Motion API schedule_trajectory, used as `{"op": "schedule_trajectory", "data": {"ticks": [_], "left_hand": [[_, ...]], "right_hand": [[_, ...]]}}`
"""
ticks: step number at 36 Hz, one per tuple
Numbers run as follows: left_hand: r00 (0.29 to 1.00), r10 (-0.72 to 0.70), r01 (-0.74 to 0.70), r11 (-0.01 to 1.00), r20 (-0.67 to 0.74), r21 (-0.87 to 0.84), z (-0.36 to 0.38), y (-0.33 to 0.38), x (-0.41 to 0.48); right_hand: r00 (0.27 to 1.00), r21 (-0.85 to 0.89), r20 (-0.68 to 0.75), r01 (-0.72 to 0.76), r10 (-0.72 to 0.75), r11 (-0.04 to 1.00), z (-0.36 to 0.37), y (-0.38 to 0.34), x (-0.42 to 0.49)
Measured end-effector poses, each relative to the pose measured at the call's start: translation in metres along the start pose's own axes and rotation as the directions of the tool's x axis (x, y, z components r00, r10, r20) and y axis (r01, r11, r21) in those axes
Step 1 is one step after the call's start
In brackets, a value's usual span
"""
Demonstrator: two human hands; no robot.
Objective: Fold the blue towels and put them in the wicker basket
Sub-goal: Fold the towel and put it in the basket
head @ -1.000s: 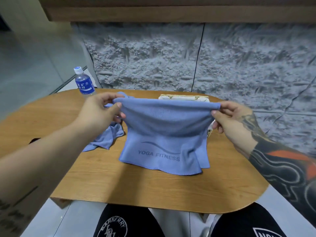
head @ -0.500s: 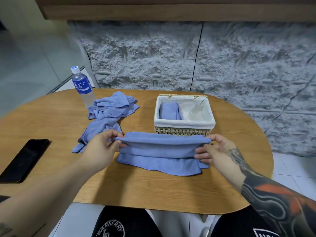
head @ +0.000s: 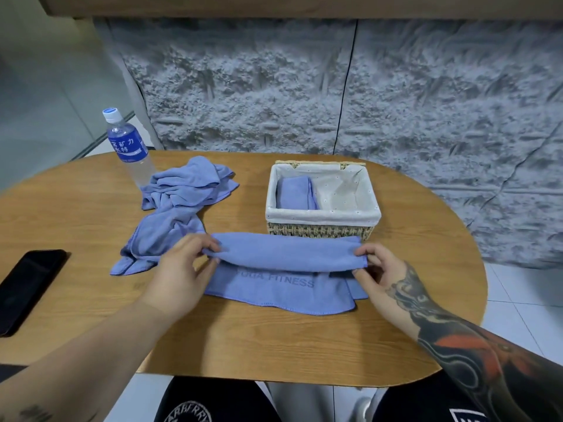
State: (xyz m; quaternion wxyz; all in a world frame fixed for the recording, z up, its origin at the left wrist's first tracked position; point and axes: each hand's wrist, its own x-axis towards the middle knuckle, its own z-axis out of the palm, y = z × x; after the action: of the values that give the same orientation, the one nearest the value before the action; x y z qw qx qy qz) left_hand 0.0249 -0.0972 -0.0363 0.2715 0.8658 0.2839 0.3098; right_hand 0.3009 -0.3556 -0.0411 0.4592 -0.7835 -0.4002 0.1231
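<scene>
Head view: a blue towel (head: 283, 269) lies across the near middle of the oval wooden desk (head: 76, 214), just in front of the wicker basket (head: 320, 229). Its far half is folded over toward the person, forming a long rounded band, and the lower layer spreads flat beneath it with a wavy near hem. On that lower layer the grey print "YOGA FITNESS" can be read, its first letters partly covered by the fold.

The left hand (head: 179, 269) pinches the left end of the folded band, thumb on top and fingers curled under, its grip closed on the cloth. The right hand (head: 380, 272), on a tattooed forearm, pinches the right end in the same way, thumb and forefinger closed on the corner.

The wicker basket has a white dotted fabric liner turned over its rim. Inside, against its left wall, sits one folded blue towel (head: 295, 193); the remaining floor of the liner shows bare.

To the left of the basket a heap of crumpled blue towels (head: 179, 199) trails toward the left hand. Behind the heap stands a water bottle (head: 128, 147), upright, with a white cap and a blue label bearing white Chinese characters. A black phone (head: 27, 287) lies face up at the left edge of the desk. Black shorts with partly cut-off white lettering show below the desk.
</scene>
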Motion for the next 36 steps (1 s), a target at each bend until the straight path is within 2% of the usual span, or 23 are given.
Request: {"op": "schedule_trajectory", "data": {"ticks": [4,7,11,14,15,17,19,21,23,25,32,34,36], "left_hand": [[0.995,-0.046,0.038,0.995,0.092,0.087,0.008,-0.012,-0.005],[0.987,0.001,-0.026,0.988,0.159,0.153,0.009,-0.007,-0.002],[0.968,0.042,-0.105,0.963,0.247,0.248,0.010,0.001,-0.003],[0.985,0.051,-0.126,0.862,0.163,0.491,0.013,0.022,-0.010],[0.986,0.080,-0.147,0.840,0.148,0.523,0.015,0.033,-0.013],[0.955,0.201,-0.283,0.840,0.219,0.464,0.024,0.054,-0.019],[0.862,0.333,-0.460,0.831,0.382,0.314,0.040,0.069,-0.025],[0.772,0.381,-0.543,0.812,0.508,0.215,0.061,0.081,-0.030],[0.756,0.388,-0.542,0.823,0.527,0.171,0.084,0.094,-0.032],[0.769,0.388,-0.531,0.830,0.508,0.169,0.104,0.106,-0.032],[0.843,0.342,-0.483,0.820,0.416,0.306,0.141,0.123,-0.015],[0.873,0.281,-0.408,0.869,0.399,0.282,0.142,0.127,-0.011],[0.915,0.152,-0.233,0.955,0.373,0.183,0.141,0.131,-0.006]], "right_hand": [[1.000,-0.123,0.013,0.020,-0.018,0.992,0.004,0.015,0.006],[0.995,-0.222,0.088,0.069,-0.050,0.973,0.001,0.014,0.010],[0.978,-0.269,0.147,0.181,-0.146,0.946,-0.006,0.015,0.009],[0.978,-0.328,0.139,0.191,-0.153,0.925,-0.010,0.021,0.005],[0.975,-0.335,0.159,0.201,-0.155,0.921,-0.012,0.023,0.003],[0.959,-0.302,0.217,0.243,-0.181,0.922,-0.015,0.026,-0.001],[0.944,-0.251,0.257,0.273,-0.208,0.929,-0.020,0.029,-0.003],[0.937,-0.224,0.278,0.279,-0.213,0.934,-0.023,0.031,-0.003],[0.940,-0.212,0.267,0.273,-0.213,0.938,-0.023,0.033,-0.004],[0.941,-0.218,0.262,0.274,-0.214,0.937,-0.023,0.034,-0.005],[0.938,-0.243,0.241,0.309,-0.251,0.920,-0.019,0.033,-0.013],[0.941,-0.250,0.214,0.312,-0.262,0.917,-0.017,0.031,-0.015],[0.943,-0.265,0.205,0.311,-0.262,0.913,-0.017,0.031,-0.016]]}}
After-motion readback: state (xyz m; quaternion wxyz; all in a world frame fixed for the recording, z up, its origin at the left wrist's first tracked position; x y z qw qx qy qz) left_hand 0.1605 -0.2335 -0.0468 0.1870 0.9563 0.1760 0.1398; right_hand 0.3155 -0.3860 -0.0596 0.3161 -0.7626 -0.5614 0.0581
